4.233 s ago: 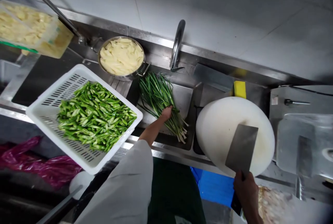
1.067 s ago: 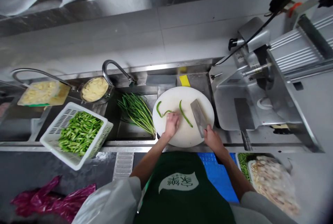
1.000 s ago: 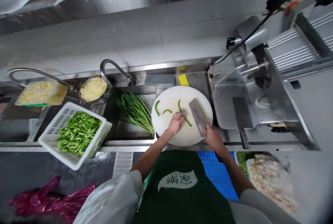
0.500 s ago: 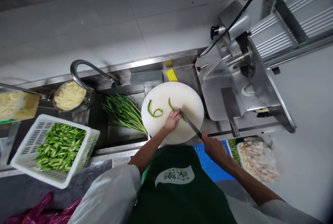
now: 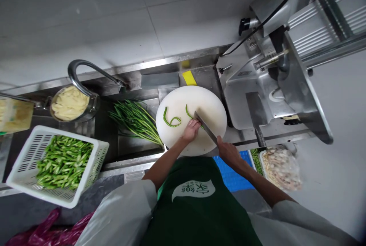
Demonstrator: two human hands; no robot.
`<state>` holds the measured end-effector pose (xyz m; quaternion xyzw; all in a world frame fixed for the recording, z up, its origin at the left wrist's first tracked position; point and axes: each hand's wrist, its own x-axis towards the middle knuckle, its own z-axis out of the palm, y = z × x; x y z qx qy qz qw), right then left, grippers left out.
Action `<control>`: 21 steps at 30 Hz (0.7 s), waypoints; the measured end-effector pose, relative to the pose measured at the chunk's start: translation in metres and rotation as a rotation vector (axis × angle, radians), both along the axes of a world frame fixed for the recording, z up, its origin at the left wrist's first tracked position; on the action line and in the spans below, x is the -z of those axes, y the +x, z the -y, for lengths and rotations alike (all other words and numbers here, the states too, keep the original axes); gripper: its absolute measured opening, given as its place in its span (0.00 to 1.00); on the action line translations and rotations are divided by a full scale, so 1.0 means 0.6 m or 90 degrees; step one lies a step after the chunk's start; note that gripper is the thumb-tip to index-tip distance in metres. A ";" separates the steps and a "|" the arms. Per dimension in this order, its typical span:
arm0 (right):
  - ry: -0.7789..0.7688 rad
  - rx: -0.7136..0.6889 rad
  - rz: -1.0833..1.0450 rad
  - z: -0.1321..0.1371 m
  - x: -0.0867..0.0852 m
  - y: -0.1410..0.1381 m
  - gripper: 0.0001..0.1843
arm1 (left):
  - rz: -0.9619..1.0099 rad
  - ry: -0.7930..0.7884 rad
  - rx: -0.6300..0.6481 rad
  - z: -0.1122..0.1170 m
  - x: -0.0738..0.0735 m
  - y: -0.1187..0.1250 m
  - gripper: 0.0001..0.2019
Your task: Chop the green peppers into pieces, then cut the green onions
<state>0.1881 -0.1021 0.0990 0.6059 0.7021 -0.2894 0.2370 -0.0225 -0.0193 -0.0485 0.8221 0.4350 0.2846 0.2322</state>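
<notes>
The left hand (image 5: 191,131) bends its fingers over a long green pepper (image 5: 188,111), pinning it at the centre of the frame on the round white cutting board (image 5: 207,97). The right hand (image 5: 227,152) is wrapped round the handle of a cleaver (image 5: 208,130), whose blade stands nearly edge-on just beside the left fingertips. For a clean cut, those fingertips should stay curled back with the knuckles guiding the flat of the blade; the pepper is slim and curved, so it could roll if pressed lightly. Short, even strokes, with the edge never lifted above the knuckles, would suit it.

Counting: three whole peppers seem to lie on the board, one under the hand and two curved ones (image 5: 165,115) to its left, though those two overlap or touch and could be misread. Two cleavers show, the second (image 5: 254,105) right of centre on the slicer (image 5: 238,112). There is one bunch of spring onions (image 5: 134,120), one pot (image 5: 95,105) at left, and one white basket (image 5: 98,162) at lower left, its cut pieces (image 5: 64,162) too many to count.
</notes>
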 end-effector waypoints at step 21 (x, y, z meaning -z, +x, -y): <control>0.005 -0.001 0.010 -0.002 -0.006 -0.033 0.27 | -0.064 0.008 0.006 -0.039 -0.006 -0.058 0.15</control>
